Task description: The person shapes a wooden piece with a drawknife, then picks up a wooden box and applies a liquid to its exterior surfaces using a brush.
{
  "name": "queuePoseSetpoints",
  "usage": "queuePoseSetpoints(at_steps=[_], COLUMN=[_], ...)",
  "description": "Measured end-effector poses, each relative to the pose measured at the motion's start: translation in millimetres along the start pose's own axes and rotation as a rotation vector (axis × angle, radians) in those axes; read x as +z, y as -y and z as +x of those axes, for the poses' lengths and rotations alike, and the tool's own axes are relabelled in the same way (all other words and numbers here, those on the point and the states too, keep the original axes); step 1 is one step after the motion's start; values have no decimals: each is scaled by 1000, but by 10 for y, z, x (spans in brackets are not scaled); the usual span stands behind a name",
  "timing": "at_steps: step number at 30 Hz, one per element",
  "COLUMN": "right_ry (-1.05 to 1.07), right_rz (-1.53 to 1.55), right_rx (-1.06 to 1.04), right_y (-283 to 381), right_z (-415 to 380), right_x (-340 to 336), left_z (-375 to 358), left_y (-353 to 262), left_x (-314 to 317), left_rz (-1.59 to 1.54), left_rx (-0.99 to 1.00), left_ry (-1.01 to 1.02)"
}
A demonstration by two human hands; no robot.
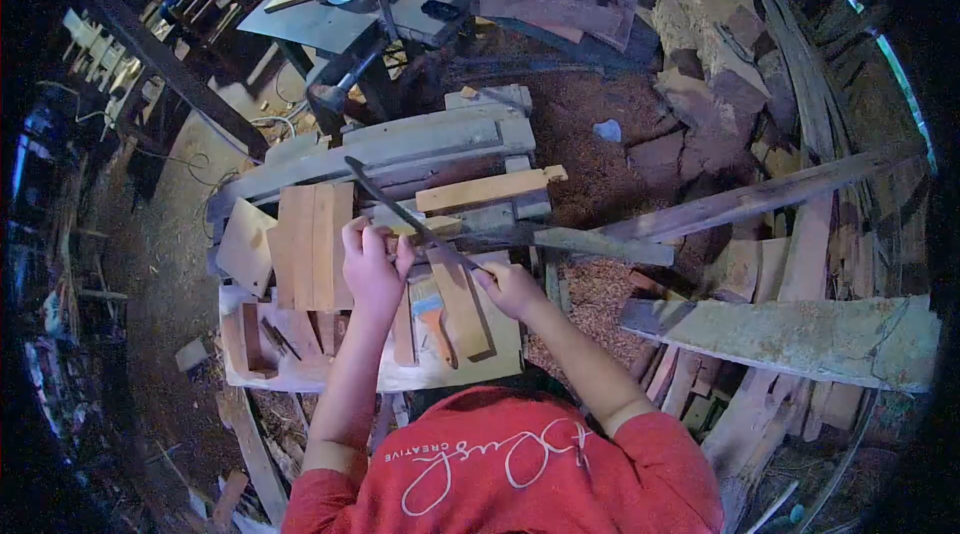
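My right hand point(509, 290) is closed around the near end of a long, thin, dark strip point(402, 212), which slants up to the left over the workbench. Beside the strip is my left hand point(373, 262), its fingers curled and its thumb raised; what they hold, if anything, I cannot tell. Below and between the hands lies a paintbrush point(433, 327) with an orange handle. A narrow wooden board point(466, 319) rests right of the brush, partly under the strip. Left of my left hand are reddish-brown boards point(315, 249) laid side by side.
A light wooden piece point(490, 190) lies on the planks beyond my hands. At the left stands an open wooden box point(249, 339). A wide rough plank point(790, 339) juts in from the right. Farther back is a metal-topped machine table point(315, 22), with wood shavings point(590, 184) on the floor.
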State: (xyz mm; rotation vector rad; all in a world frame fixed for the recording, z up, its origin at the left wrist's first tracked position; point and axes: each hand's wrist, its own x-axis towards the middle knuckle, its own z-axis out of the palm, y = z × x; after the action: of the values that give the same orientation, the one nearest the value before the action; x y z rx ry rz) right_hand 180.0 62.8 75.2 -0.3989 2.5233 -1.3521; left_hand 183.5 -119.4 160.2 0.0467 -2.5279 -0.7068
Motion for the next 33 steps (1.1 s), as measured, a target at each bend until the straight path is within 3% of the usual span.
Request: queuePoseSetpoints(at_steps=[4,6,10,12,19,24,29,31,33], right_ry=[-51,28,122,51,56,32,11,59,68], right_rz=[97,-7,17,145,68,88,7,-25,29], right_rx=[66,262,251,99,249,73,166,312,327], right_y=[-308,-343,-150,-114,-431,-270,-773,-772,-718], right_z=[106,111,44,3,147,34,133,163,106], right_x=[108,97,38,75,176,145,333,282,283], left_z=[-9,-1,17,6,-35,-16,-53,-64,-57], left_y=[22,41,22,11,19,50,41,39,55], left_x=[0,-4,-10,-20,-33,-1,-28,-42,-46], left_rz=[14,74,-7,-75,-58,-35,51,56,64], left_rx=[58,122,54,-22,14,17,56,64,72], left_ry=[-42,-52,-32,31,6,-21,-48,-56,-71])
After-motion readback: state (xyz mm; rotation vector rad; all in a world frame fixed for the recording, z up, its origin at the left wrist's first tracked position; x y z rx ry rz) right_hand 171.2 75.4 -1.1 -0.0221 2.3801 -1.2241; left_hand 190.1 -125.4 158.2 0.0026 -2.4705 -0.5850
